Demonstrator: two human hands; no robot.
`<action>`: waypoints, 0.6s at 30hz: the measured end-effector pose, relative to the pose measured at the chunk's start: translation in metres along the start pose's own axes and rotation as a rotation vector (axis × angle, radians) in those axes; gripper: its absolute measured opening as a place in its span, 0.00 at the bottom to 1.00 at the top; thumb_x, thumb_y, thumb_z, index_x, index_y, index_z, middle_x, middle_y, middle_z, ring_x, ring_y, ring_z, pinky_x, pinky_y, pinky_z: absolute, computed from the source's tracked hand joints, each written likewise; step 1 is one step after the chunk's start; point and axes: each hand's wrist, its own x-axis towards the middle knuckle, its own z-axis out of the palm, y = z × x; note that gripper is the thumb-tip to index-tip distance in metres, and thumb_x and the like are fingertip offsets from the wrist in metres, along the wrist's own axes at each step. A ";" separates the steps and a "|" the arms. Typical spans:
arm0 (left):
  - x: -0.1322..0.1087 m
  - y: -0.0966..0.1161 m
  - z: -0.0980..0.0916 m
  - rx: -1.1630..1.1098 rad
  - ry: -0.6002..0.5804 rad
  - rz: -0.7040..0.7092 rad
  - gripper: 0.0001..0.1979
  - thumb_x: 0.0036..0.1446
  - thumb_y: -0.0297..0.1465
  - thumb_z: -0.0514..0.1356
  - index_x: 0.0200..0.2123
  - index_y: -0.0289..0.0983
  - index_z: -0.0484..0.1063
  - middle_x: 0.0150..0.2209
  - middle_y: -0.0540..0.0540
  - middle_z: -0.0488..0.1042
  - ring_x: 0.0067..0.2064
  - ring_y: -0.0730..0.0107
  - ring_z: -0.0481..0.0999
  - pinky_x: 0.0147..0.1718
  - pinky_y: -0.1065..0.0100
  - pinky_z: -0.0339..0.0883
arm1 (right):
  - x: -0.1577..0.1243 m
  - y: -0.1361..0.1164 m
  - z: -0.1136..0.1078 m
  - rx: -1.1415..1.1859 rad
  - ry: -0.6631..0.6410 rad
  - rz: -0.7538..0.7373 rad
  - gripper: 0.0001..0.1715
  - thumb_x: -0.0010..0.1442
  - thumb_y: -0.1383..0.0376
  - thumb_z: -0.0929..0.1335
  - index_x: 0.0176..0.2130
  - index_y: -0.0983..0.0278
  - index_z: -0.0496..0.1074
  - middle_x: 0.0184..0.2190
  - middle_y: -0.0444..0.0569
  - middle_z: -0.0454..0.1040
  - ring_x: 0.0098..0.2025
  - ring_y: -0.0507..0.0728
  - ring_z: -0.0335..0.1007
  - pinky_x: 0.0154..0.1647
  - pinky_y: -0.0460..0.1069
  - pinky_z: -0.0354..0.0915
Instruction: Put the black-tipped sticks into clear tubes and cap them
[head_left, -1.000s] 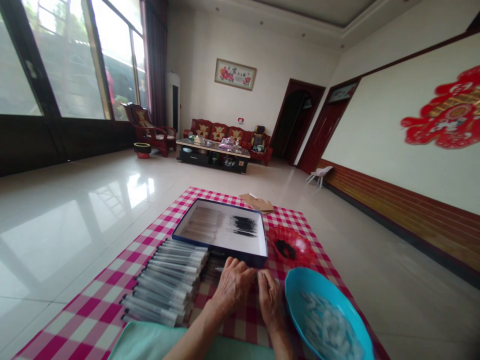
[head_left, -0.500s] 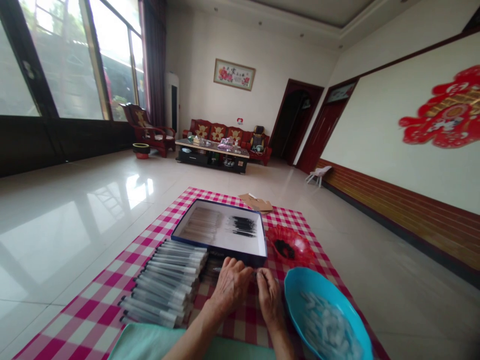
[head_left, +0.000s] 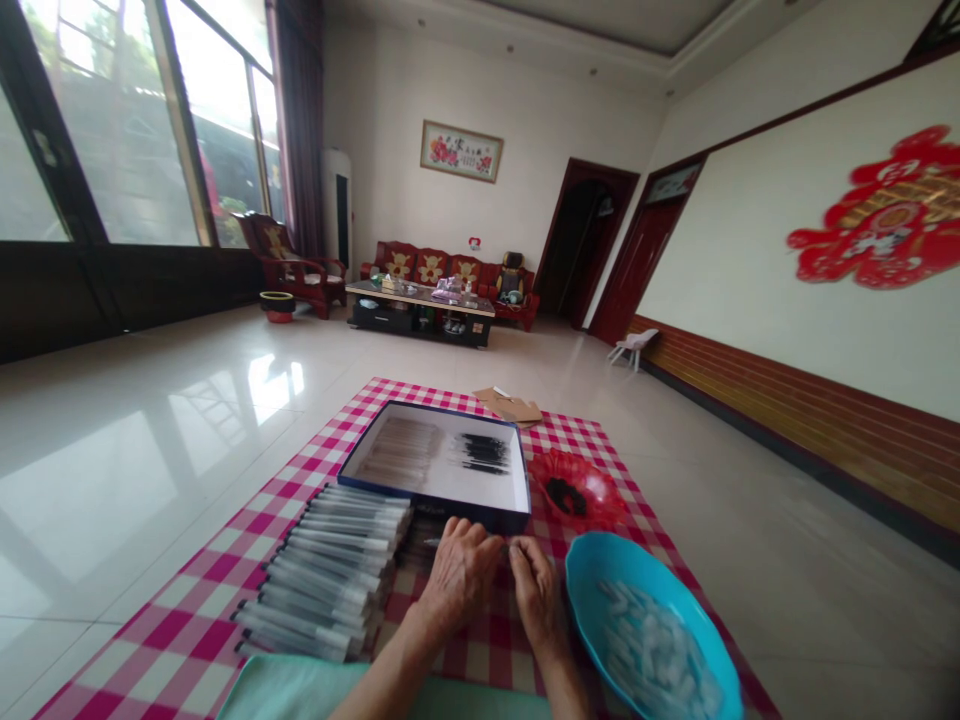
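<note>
My left hand (head_left: 463,568) is closed round a slim pen (head_left: 431,542), whose clear end pokes out to the left of the knuckles. Close beside it, my right hand (head_left: 535,580) pinches at the pen's other end; what lies between those fingertips is too small to make out. A row of capped, clear-barrelled pens (head_left: 322,570) with black ends lies left of my hands. Beyond them stands a shallow blue-edged box (head_left: 444,478) holding thin clear tubes (head_left: 396,450) and black refill-like sticks (head_left: 484,453).
Right of my hands sits a blue bowl (head_left: 585,580) of translucent white caps (head_left: 660,640). A red scalloped bowl (head_left: 600,480) holds small black pieces (head_left: 564,495). Brown cardboard (head_left: 508,405) lies behind the box. A mint cloth (head_left: 292,685) covers the near edge of the checked tablecloth (head_left: 180,600).
The view has shifted slightly, so the scene sits a little further left. Both hands keep nearly the same pose, with their fingertips still close together.
</note>
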 end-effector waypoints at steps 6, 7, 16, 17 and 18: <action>-0.001 0.003 -0.001 0.001 -0.012 0.014 0.10 0.62 0.29 0.51 0.34 0.41 0.72 0.30 0.47 0.68 0.34 0.64 0.64 0.38 0.63 0.53 | 0.002 0.002 0.003 -0.037 0.071 -0.002 0.24 0.61 0.49 0.59 0.23 0.60 0.66 0.21 0.46 0.70 0.25 0.55 0.66 0.29 0.48 0.63; -0.001 0.003 -0.002 -0.007 -0.012 0.012 0.10 0.62 0.28 0.51 0.35 0.41 0.72 0.30 0.47 0.68 0.35 0.64 0.64 0.38 0.63 0.53 | 0.002 0.002 0.003 -0.041 0.084 -0.004 0.25 0.61 0.48 0.59 0.22 0.60 0.66 0.20 0.46 0.70 0.25 0.55 0.66 0.28 0.48 0.63; 0.000 0.003 -0.003 0.007 -0.016 0.006 0.09 0.61 0.28 0.51 0.35 0.42 0.71 0.30 0.48 0.68 0.34 0.64 0.64 0.38 0.63 0.53 | 0.000 -0.002 0.000 -0.045 0.007 0.007 0.21 0.61 0.51 0.60 0.27 0.62 0.69 0.24 0.45 0.72 0.27 0.54 0.66 0.27 0.46 0.61; 0.000 0.003 -0.002 0.011 -0.016 0.009 0.09 0.61 0.28 0.51 0.34 0.41 0.71 0.30 0.48 0.68 0.34 0.64 0.64 0.38 0.63 0.53 | 0.000 -0.002 0.001 -0.054 0.016 0.011 0.22 0.61 0.50 0.60 0.26 0.62 0.69 0.23 0.45 0.72 0.27 0.55 0.66 0.27 0.46 0.61; 0.000 0.003 -0.002 0.016 -0.016 0.011 0.09 0.61 0.28 0.51 0.34 0.41 0.71 0.30 0.47 0.68 0.34 0.64 0.64 0.38 0.63 0.53 | 0.000 -0.001 0.002 -0.062 0.026 0.013 0.23 0.61 0.49 0.60 0.26 0.62 0.69 0.23 0.46 0.72 0.27 0.55 0.66 0.27 0.47 0.61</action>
